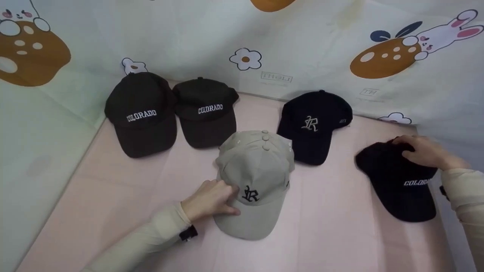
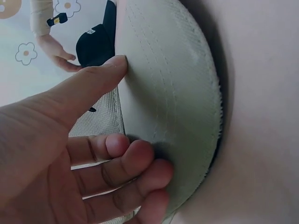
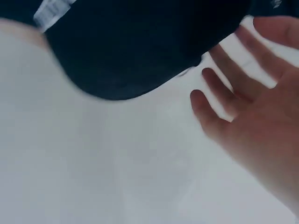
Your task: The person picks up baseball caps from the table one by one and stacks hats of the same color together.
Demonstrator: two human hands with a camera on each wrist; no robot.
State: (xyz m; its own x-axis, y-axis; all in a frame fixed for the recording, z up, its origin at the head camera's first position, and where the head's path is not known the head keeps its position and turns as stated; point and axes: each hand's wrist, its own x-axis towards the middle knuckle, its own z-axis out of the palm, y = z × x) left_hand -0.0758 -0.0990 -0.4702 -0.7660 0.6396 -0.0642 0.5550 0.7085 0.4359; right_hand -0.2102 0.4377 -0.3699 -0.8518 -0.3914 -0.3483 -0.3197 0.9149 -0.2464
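My left hand (image 1: 210,200) is at the left side of a stack of beige caps (image 1: 261,162), whose top cap bears a dark R emblem. In the left wrist view, its thumb touches the brim (image 2: 182,107), and the other fingers bend loosely at the brim's surface. My right hand (image 1: 425,151) reaches over the crown of a black COLORADO cap (image 1: 401,189) at the right. In the right wrist view, its fingers (image 3: 224,100) are spread by the rounded crown, some tips hidden behind it.
Two dark COLORADO caps (image 1: 141,98) (image 1: 206,94) sit side by side at the back left. A navy cap (image 1: 317,113) with an R emblem stands behind the beige stack. They are on a pale pink table (image 1: 143,200), backed by a rabbit-and-flower printed cloth (image 1: 211,34).
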